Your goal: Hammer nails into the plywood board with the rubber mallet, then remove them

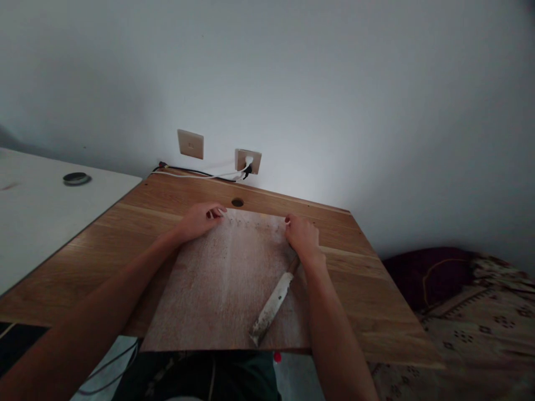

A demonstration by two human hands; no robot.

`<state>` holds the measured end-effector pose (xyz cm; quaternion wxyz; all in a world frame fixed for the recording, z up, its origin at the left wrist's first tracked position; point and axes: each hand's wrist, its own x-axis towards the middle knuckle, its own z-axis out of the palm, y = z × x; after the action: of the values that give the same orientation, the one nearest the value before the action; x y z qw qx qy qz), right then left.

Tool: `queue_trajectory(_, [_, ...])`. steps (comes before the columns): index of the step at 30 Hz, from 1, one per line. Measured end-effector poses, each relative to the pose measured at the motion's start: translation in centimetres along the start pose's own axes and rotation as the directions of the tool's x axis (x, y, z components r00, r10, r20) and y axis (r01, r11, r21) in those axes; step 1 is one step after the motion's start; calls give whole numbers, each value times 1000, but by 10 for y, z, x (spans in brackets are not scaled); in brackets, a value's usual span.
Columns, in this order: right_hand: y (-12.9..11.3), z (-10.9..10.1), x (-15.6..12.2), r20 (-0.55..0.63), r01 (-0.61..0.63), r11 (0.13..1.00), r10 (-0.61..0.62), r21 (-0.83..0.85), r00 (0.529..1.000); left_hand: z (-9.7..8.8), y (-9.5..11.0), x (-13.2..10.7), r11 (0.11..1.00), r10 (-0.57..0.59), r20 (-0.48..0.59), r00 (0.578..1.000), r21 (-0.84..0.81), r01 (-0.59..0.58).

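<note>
A large pale wooden board (225,284) lies on a wooden desk (137,223). My left hand (200,218) rests at the board's far left corner, fingers curled onto its edge. My right hand (303,236) is at the board's far right edge, closed around the handle of a knife (273,303). The knife's stained blade points back toward me across the board, its tip near the front edge.
A white table (37,211) with a round dark lid (77,178) adjoins the desk on the left. On the wall behind are a switch (190,143) and a socket (248,161) with plugged cables. A patterned bed cover (472,328) lies to the right.
</note>
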<state>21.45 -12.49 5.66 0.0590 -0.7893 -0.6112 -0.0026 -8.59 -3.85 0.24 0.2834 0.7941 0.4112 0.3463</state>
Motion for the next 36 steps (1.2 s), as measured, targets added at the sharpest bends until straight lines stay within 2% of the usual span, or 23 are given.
queue_trajectory(2, [0,1,4,-77,45,963,-25,267,997,1,4,2,986,-74,-75,994,-153,62])
queue_trajectory(3, [-1,2,6,-119,81,894,-32,441,992,2,6,3,959,-130,-113,985,-265,97])
queue_trajectory(4, [-2,3,8,-154,118,779,-28,616,988,3,7,4,913,-195,-136,971,-386,130])
queue_trajectory(6, [-3,4,13,-169,152,465,-5,872,986,4,9,5,781,-315,-106,943,-593,195])
queue_trajectory(8, [-3,5,16,-116,115,198,-10,973,993,6,8,5,676,-371,-16,928,-690,259])
queue_trajectory(9, [-2,4,17,-81,83,126,-22,989,996,6,8,5,659,-380,20,925,-696,286])
queue_trajectory(10, [-2,4,18,-49,51,102,-25,993,998,7,9,5,663,-385,38,922,-684,305])
queue_trajectory(11, [-1,3,18,-29,29,129,-7,991,1000,7,9,4,685,-384,44,922,-656,317])
queue_trajectory(12, [-1,3,17,-27,22,209,23,978,999,8,11,4,722,-375,45,926,-612,322])
queue_trajectory(13, [-2,2,16,-49,26,340,60,940,997,9,13,3,773,-353,37,935,-551,314])
queue_trajectory(14, [-4,1,13,-90,31,507,92,861,992,11,15,2,833,-313,25,949,-473,287])
queue_trajectory(16, [-8,1,7,-173,23,828,90,560,981,14,20,-1,943,-190,-8,982,-279,180])
queue_trajectory(17, [-11,0,3,-186,15,926,60,377,981,16,22,-3,977,-125,-15,992,-177,120])
queue_trajectory(18, [-13,0,0,-173,9,978,28,208,985,19,25,-4,994,-72,-12,997,-83,71])
queue_trajectory(20, [-17,1,-6,-101,18,1000,-20,-26,995,23,28,-7,998,-18,9,1000,61,18])
queue_trajectory(23, [-20,2,-9,-16,71,984,-75,-165,997,28,28,-8,982,22,41,999,188,-29])
queue_trajectory(26, [-21,3,-8,5,110,974,-111,-200,994,29,25,-7,971,50,45,998,231,-59])
queue_trajectory(31, [-19,6,-4,29,129,971,-126,-201,992,29,24,-5,972,32,33,999,230,-39])
queue_trajectory(34, [-19,7,-3,6,115,981,-115,-157,993,29,26,-3,984,9,-20,1000,180,-5])
queue_trajectory(36, [-20,5,-3,-28,95,987,-99,-133,995,30,28,-1,995,-42,-83,996,84,49])
